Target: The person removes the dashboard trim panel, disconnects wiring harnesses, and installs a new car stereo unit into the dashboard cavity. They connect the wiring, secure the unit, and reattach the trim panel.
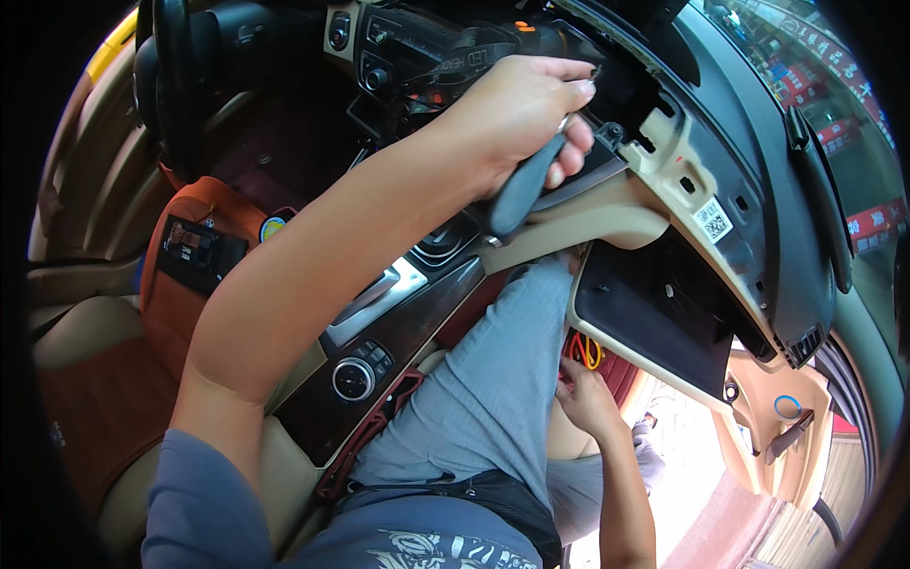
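My left hand [540, 119] is closed around the thick dark grey handle of a tool [524, 190] at the opened dashboard. The handle points down toward the centre console; the tool's working end is hidden by my fingers. Thumb and forefinger come together over a small dark thing too small to name. Lower down, beside my knee, my right hand [590, 403] has its fingers loosely bent and apart, with nothing seen in them. Just beyond its fingertips are red and yellow cables [590, 349], partly hidden under the lowered glove box [654, 308].
The bared dashboard frame [697, 190] has cut-outs and a coded label. A black strap [464, 62] lies across the dash. The centre console [355, 379] carries a round knob. A dark pouch [197, 251] lies on the brown driver's seat. The passenger door [782, 427] stands open at the right.
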A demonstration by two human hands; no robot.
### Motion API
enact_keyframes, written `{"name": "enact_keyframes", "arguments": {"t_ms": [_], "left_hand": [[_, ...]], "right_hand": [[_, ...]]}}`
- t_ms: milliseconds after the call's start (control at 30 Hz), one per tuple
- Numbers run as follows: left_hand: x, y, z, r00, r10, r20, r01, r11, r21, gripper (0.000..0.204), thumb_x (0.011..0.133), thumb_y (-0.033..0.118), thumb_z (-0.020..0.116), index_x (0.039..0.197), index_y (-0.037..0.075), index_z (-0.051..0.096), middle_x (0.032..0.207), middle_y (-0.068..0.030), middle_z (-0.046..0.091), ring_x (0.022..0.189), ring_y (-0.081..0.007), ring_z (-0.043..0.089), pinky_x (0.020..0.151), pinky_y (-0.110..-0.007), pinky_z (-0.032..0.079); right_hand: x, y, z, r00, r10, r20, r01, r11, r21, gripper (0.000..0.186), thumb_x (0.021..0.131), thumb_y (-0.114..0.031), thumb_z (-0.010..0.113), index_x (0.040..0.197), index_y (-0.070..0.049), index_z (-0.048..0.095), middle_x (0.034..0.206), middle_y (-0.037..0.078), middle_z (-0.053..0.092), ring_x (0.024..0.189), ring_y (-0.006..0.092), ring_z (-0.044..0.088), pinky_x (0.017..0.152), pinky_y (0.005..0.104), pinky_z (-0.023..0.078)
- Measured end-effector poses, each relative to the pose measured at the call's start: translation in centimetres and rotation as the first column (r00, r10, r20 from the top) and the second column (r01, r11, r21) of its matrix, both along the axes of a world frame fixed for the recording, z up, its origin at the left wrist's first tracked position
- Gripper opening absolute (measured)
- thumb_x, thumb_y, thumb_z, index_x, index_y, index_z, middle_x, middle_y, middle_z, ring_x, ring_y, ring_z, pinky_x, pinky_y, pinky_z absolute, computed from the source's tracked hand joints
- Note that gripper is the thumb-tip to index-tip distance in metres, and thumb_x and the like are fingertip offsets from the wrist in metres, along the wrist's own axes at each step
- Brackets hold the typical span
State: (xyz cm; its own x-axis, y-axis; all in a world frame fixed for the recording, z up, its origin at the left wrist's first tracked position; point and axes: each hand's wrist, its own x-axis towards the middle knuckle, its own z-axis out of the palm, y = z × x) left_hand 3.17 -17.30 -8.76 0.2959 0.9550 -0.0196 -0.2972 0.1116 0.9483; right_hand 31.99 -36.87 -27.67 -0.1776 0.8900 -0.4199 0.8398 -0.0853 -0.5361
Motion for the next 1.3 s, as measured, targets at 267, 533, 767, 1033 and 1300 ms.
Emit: {"name": "enact_keyframes", "arguments": {"t_ms": [267, 533, 767, 1033, 1300], "left_hand": [[1.7, 3.3, 0.6, 0.995, 0.096, 0.008, -0.096, 0.995, 0.0, 0.048, 0.109, 0.016, 0.049, 0.155, 0.008, 0.039, 0.082, -0.0072, 0.061, 0.061, -0.0102, 0.06, 0.044, -0.019, 0.048], [1.7, 7.8, 0.8, 0.983, 0.087, -0.158, -0.096, 0.994, -0.046, 0.028, 0.105, 0.016, 0.053, 0.114, -0.01, 0.057, 0.096, -0.0226, 0.067, 0.067, -0.023, 0.068, 0.045, -0.032, 0.056], [1.5, 8.3, 1.5, 0.993, 0.037, -0.108, -0.047, 0.995, -0.09, 0.025, 0.106, 0.017, 0.051, 0.111, -0.007, 0.057, 0.092, -0.0184, 0.066, 0.063, -0.0221, 0.065, 0.047, -0.033, 0.055], [1.2, 8.4, 2.4, 0.999, -0.033, -0.036, 0.026, 0.982, -0.186, 0.019, 0.107, 0.018, 0.048, 0.109, 0.0, 0.054, 0.081, -0.0117, 0.059, 0.057, -0.0183, 0.058, 0.043, -0.031, 0.048], [1.4, 8.8, 3.0, 0.994, -0.028, -0.102, 0.01, 0.986, -0.168, 0.014, 0.105, 0.012, 0.048, 0.106, -0.001, 0.054, 0.078, -0.0115, 0.059, 0.055, -0.0187, 0.057, 0.043, -0.031, 0.048]], "right_hand": [[-8.5, 1.7, 13.5, 0.966, 0.03, -0.256, 0.038, 0.966, 0.256, 0.033, 0.099, -0.007, 0.067, 0.128, 0.008, 0.063, 0.109, 0.018, 0.075, 0.094, 0.0221, 0.074, 0.08, 0.0317, 0.058], [-12.7, 7.4, 17.0, 0.701, -0.024, -0.712, 0.357, 0.877, 0.322, 0.032, 0.102, -0.008, 0.064, 0.131, 0.006, 0.062, 0.11, 0.012, 0.075, 0.094, 0.0146, 0.071, 0.081, 0.0258, 0.058], [-14.3, 9.2, 15.8, 0.709, -0.018, -0.705, 0.287, 0.92, 0.265, 0.03, 0.102, -0.007, 0.064, 0.13, 0.005, 0.064, 0.111, 0.012, 0.075, 0.096, 0.0139, 0.071, 0.085, 0.0269, 0.058], [-14.0, 9.8, 15.1, 0.739, -0.047, -0.672, 0.293, 0.921, 0.258, 0.03, 0.101, -0.008, 0.064, 0.128, 0.005, 0.065, 0.11, 0.012, 0.076, 0.095, 0.0134, 0.072, 0.087, 0.0277, 0.058], [-14.6, 9.9, 15.4, 0.751, -0.017, -0.66, 0.272, 0.919, 0.286, 0.031, 0.1, -0.008, 0.064, 0.128, 0.004, 0.066, 0.11, 0.012, 0.077, 0.095, 0.0142, 0.072, 0.087, 0.0283, 0.058]]}}
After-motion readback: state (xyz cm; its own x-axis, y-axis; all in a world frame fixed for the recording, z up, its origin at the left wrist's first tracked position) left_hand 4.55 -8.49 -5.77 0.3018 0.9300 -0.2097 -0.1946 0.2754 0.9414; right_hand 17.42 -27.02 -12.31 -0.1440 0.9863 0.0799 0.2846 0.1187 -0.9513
